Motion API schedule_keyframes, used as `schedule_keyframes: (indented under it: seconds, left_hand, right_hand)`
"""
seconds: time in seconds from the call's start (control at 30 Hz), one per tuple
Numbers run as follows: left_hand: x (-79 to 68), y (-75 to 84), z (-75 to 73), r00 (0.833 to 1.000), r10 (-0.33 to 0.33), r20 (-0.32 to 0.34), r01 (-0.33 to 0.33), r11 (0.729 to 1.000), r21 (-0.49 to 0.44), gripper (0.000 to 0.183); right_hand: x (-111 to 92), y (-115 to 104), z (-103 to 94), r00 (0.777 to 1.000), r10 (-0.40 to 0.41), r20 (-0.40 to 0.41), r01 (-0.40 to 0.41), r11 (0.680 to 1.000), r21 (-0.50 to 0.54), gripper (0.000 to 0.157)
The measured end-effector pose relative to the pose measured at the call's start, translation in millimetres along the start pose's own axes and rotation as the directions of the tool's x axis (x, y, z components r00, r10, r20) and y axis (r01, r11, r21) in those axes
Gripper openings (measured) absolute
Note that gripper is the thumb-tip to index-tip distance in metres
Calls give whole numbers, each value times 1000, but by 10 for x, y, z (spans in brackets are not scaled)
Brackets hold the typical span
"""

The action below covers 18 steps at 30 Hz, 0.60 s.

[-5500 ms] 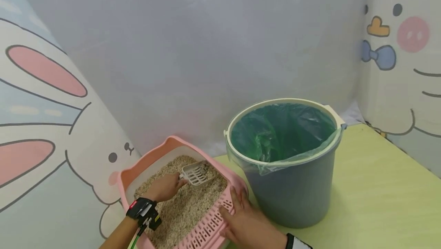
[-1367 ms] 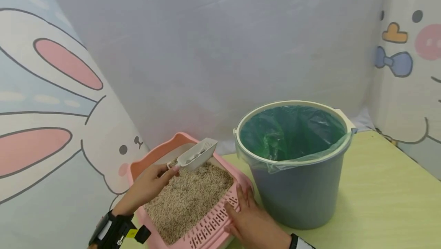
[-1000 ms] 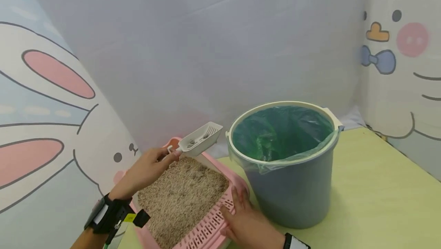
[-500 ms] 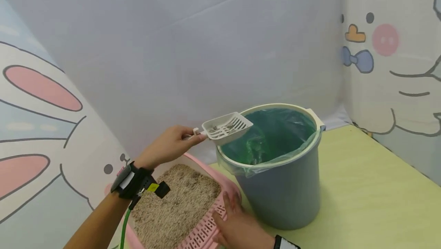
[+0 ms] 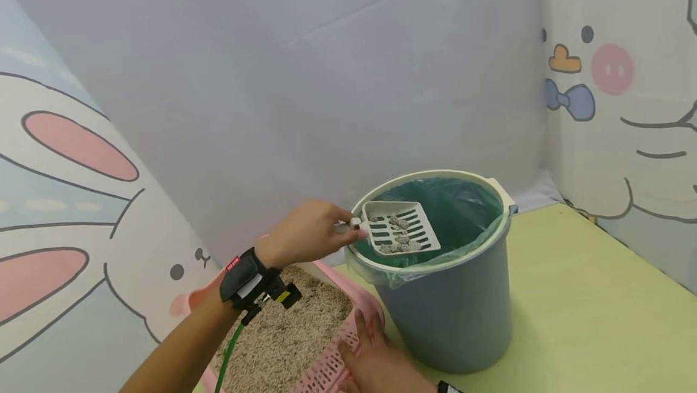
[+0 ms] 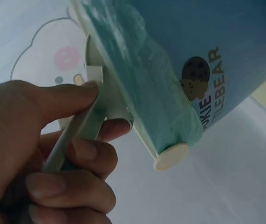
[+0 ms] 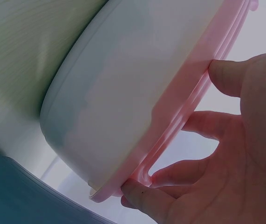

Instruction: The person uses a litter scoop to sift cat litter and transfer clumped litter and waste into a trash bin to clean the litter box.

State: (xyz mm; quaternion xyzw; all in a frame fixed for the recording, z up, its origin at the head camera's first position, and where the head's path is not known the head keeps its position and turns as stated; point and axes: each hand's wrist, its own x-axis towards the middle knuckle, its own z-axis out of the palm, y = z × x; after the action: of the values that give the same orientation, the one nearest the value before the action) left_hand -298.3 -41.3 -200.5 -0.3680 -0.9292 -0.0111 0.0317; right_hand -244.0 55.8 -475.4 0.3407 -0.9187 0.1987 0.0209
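Note:
My left hand (image 5: 313,233) grips the handle of a white slotted litter scoop (image 5: 393,209), holding it over the mouth of a grey-blue bin (image 5: 457,320). Several greyish litter clumps (image 5: 403,243) lie in the scoop's tray. A green translucent bag (image 5: 471,208) lines the bin and folds over its cream rim. In the left wrist view, thumb and fingers wrap the scoop handle (image 6: 70,137) beside the bagged rim. My right hand (image 5: 376,363) rests with spread fingers on the pink rim of the litter box (image 5: 356,296). In the right wrist view the fingertips touch that rim (image 7: 179,107).
Beige litter (image 5: 288,320) fills the box, partly hidden behind my left forearm. The box and bin stand side by side on a yellow-green table (image 5: 577,308). A pale cloth backdrop (image 5: 337,78) rises behind them, with cartoon-printed panels on both sides.
The scoop has come up out of the litter with clumps in it and moved right, over the bin's mouth. The right hand has stayed on the box rim.

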Motion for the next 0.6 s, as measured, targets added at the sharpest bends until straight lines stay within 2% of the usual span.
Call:
schedule_keyframes:
  seconds: [0.07,0.17,0.2,0.33,0.4,0.47,0.57,0.6]
  left_hand:
    - [14,74,23,999,36,-12,-35,992,120,33]
    - [60,157,52,993,120,-4,-114,949,296,31]
    - [75,171,61,988,151,0,-143,933,329,28]
    - [115,177,87,967,254,8,-232,872,431,22]
    - [119,163,104,951,308,4,-265,812,521,22]
    - [119,149,127,933,359,2,-281,727,627,22]
    - [116,137,156,906,422,0,-273,586,763,18]
    - [115,134,161,903,431,-1,-263,554,790,17]
  right_hand:
    - [22,56,103,998,-44,-41,41,997,-72,61]
    - [82,159,255,995,-80,-66,72,990,-119,62]
    - [102,190,299,994,-84,-71,75,990,-119,63]
    - [169,244,418,999,-34,-6,34,998,-54,65]
    - [185,265,461,1000,-15,23,16,1000,-24,66]
    - [185,279,474,999,-9,37,9,1000,9,69]
    - [148,243,403,1000,-19,7,19,1000,15,72]
    - [123,212,346,1000,-23,-7,23,1000,11,73]
